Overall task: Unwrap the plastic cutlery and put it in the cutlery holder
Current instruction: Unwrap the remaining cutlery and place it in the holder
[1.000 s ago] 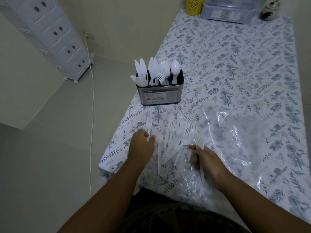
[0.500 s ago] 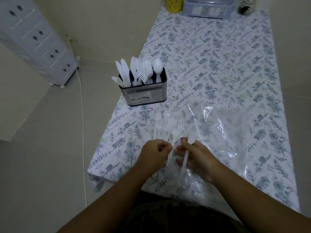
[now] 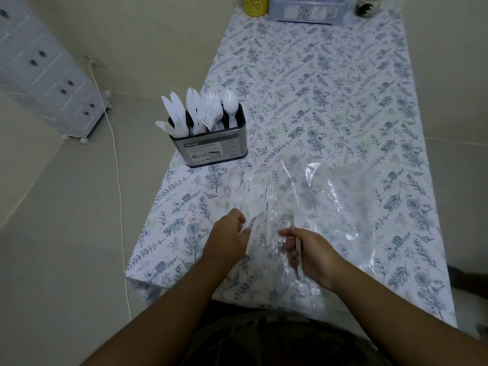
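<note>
A dark cutlery holder stands near the table's left edge, filled with white plastic knives, forks and a spoon. In front of it lies a loose pile of white plastic forks and spoons on the floral tablecloth, partly on clear plastic wrap. My left hand rests at the near end of the pile, its fingers curled on the handles of a few pieces. My right hand is closed around one white fork, its handle passing through the fingers.
A yellow cup, a grey-blue lidded box and a small jar stand at the table's far end. A white drawer cabinet and a cable are on the floor to the left.
My hands came together over the pile, then parted; the right hand now holds a single fork pulled back toward me, and the left stays on the pile. The camera shifted.
</note>
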{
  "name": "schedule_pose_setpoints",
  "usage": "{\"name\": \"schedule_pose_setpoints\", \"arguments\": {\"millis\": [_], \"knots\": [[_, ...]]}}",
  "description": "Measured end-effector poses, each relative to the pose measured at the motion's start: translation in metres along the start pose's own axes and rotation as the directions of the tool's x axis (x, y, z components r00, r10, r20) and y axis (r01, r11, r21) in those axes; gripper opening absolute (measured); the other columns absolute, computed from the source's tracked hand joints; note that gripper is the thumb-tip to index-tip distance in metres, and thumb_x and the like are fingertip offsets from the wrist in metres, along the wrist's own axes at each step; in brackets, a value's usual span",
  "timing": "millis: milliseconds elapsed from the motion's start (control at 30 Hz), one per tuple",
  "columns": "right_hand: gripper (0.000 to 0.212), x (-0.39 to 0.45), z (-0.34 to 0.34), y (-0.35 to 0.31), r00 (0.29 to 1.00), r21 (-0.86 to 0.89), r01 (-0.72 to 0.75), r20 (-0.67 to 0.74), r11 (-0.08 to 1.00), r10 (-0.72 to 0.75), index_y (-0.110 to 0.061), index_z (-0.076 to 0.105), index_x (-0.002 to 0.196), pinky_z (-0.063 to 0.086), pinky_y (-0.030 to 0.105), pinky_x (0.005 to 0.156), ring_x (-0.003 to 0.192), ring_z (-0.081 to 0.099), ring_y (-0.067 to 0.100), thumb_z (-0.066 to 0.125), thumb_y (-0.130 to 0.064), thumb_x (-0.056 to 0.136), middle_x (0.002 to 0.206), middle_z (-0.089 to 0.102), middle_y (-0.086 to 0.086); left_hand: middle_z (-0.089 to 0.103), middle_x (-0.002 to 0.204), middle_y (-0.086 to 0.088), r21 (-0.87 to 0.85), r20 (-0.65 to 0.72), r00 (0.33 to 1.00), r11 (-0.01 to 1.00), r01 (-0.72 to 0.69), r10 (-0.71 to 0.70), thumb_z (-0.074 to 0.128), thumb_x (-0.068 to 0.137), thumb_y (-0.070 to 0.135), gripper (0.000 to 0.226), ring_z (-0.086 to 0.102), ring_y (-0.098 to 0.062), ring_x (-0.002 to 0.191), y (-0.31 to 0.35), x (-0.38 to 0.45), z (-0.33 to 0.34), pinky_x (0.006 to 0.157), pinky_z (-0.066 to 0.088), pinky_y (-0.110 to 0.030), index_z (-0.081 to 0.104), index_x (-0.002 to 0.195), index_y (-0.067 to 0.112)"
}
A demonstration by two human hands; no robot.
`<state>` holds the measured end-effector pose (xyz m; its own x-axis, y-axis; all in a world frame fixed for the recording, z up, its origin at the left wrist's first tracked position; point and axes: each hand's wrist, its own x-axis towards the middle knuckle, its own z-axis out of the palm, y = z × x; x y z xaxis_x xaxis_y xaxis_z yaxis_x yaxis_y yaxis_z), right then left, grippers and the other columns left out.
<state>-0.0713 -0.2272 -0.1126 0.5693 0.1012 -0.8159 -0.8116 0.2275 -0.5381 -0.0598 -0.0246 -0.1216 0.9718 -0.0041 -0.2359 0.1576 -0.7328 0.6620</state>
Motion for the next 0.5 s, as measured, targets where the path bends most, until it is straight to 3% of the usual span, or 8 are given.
{"name": "schedule_pose_setpoints", "arguments": {"millis": [100,200,333,500], "knots": [[0.03,0.002,-0.004,0.004,1.0,-0.012,0.003,0.015,1.0,-0.003,-0.002,0.067,0.11,0.039,0.032,0.056,0.056,0.046,0.016,0.048,-0.025,0.106,0.066,0.058,0.005,0.055,0.086,0.005,-0.06,-0.15,0.986,0.996,0.066,-0.075,0.068,0.091,0.02,0.015,0.053,-0.006,0.075,-0.004,0.001,-0.005,0.061,0.037,-0.015,0.055,0.098,0.017],[0.032,0.004,-0.006,0.008,1.0,-0.059,0.02,0.007,0.998,-0.019,-0.006,0.064,0.103,0.042,0.033,0.057,0.057,0.048,0.017,0.047,-0.032,0.107,0.069,0.06,0.005,0.05,0.098,0.001,0.012,-0.238,0.969,0.997,0.072,-0.067,0.067,0.091,0.02,0.015,0.051,-0.012,0.088,-0.006,0.003,-0.008,0.07,0.036,-0.016,0.054,0.098,0.017],[0.028,0.004,-0.007,0.01,0.999,-0.061,0.033,-0.01,0.998,-0.033,-0.007,0.058,0.099,0.037,0.033,0.054,0.053,0.042,0.017,0.047,-0.031,0.106,0.067,0.051,0.005,0.051,0.092,0.004,0.117,-0.091,0.996,0.993,-0.012,0.022,0.065,0.092,0.031,0.015,0.053,-0.011,0.08,0.01,0.01,0.005,0.064,0.045,-0.022,0.056,0.092,0.018],[0.028,0.003,-0.009,0.01,1.0,-0.044,0.017,0.004,0.999,-0.017,-0.008,0.059,0.1,0.035,0.031,0.053,0.054,0.041,0.016,0.05,-0.033,0.105,0.066,0.05,0.004,0.061,0.086,0.0,0.266,0.04,0.996,0.962,0.064,-0.077,0.069,0.089,0.037,0.025,0.06,-0.019,0.079,0.022,0.017,0.018,0.067,0.051,-0.032,0.058,0.094,0.015]]}}
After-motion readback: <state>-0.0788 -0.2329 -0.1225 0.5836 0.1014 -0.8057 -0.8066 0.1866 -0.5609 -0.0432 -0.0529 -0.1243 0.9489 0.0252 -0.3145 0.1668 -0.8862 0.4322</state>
